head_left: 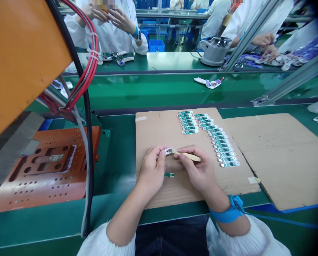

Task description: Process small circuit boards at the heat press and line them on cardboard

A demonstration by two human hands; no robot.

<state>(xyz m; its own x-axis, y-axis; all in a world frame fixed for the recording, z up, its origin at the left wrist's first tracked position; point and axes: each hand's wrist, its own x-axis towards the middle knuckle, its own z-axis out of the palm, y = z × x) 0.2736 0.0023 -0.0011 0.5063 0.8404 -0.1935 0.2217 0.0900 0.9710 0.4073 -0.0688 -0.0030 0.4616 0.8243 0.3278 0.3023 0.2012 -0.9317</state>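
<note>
Nearest, white gathered sleeves are worn above both wrists, and a smooth blue band is wrapped around the right one. To the left, an orange metal plate, pierced with round holes, is set on the green worktop. Flat brown cardboard is laid in front of the person, probably to protect surface and parts. On it, a small green board is left lying beside the left hand, by which it is partly hidden. A rounded white piece is pinched between that hand's thumb and fingers over the cardboard, seemingly to be kept steady. A slim tool with a pale, wood-like handle is gripped in the right hand, as if for fine control, its tip directed at the piece; whether contact is made cannot be told. Farther off, narrow green-and-white boards are arranged in a short column and a longer slanting row, apparently for order. Farthest, a curved white part is carried on the glossy green belt
</note>
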